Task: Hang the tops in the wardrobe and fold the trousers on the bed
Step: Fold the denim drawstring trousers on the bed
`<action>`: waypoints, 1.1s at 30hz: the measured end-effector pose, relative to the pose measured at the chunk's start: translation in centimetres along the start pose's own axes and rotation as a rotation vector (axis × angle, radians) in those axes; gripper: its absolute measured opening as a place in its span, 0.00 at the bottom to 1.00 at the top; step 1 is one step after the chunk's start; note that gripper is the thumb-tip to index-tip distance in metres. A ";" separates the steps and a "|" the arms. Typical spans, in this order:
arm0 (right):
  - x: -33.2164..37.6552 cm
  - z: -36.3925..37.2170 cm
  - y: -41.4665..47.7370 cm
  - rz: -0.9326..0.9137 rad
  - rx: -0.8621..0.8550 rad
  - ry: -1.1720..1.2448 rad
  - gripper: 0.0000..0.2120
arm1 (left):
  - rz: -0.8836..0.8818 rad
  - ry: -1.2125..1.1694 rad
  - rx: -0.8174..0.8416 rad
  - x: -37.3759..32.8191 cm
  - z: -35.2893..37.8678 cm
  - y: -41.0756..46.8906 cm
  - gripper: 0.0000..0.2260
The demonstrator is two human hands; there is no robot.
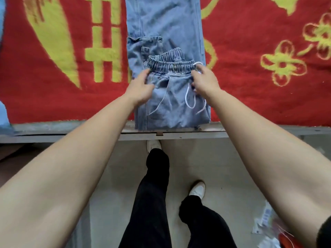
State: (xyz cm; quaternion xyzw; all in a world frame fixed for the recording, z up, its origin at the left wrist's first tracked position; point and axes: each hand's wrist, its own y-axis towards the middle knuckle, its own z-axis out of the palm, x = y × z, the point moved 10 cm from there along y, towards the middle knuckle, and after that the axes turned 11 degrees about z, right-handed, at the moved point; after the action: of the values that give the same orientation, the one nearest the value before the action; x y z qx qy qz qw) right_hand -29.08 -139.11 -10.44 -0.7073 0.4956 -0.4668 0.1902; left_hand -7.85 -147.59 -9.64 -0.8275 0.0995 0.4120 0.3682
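Note:
Light blue denim trousers (166, 24) lie lengthwise on the bed's red blanket (250, 68), legs running away from me. The top part with the elastic waistband (170, 66) is folded over onto the legs, near the bed's front edge. A white drawstring (189, 97) trails over the denim. My left hand (140, 88) grips the left side of the folded part just below the waistband. My right hand (204, 81) grips the right side, beside the drawstring.
The blanket carries yellow patterns and covers the bed up to its grey front rail (71, 131). A pale blue cloth (4, 111) shows at the far left edge. My legs in black trousers (157, 194) and white shoes stand on the floor below. Papers (266, 222) lie at bottom right.

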 end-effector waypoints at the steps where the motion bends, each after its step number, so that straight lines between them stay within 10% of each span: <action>1: 0.0 0.5 -0.1 -0.108 -0.032 -0.221 0.18 | 0.030 0.150 0.064 0.5 0.4 0.2 0.32; 5: -1.3 3.3 -3.4 -0.471 -0.106 -0.653 0.31 | 0.123 0.394 0.168 1.1 0.7 1.6 0.33; 9: -3.3 4.7 -1.7 -0.384 -0.153 -0.998 0.31 | 0.220 0.770 0.256 1.5 1.6 2.3 0.31; 15: -2.3 4.9 -1.7 -0.342 -0.082 -1.054 0.34 | 0.145 0.768 0.293 0.2 1.9 1.5 0.32; 20: -4.2 4.5 -7.0 -0.539 -0.093 -0.989 0.43 | 0.599 0.980 -0.065 -3.5 3.0 -6.5 0.30; 23: -8.3 5.5 -7.3 -0.505 -0.056 -1.203 0.50 | 0.482 1.171 0.199 1.4 6.9 -7.6 0.38; 33: -6.4 4.6 -9.0 -0.548 -0.165 -1.228 0.27 | 0.366 1.113 0.198 1.3 7.7 -7.9 0.30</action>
State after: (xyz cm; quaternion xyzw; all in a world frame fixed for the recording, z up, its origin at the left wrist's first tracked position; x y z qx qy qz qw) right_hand -20.91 -130.45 -9.11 -0.9565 0.1343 0.0279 0.2574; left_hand -7.97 -136.49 -9.39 -0.8503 0.4565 -0.0382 0.2592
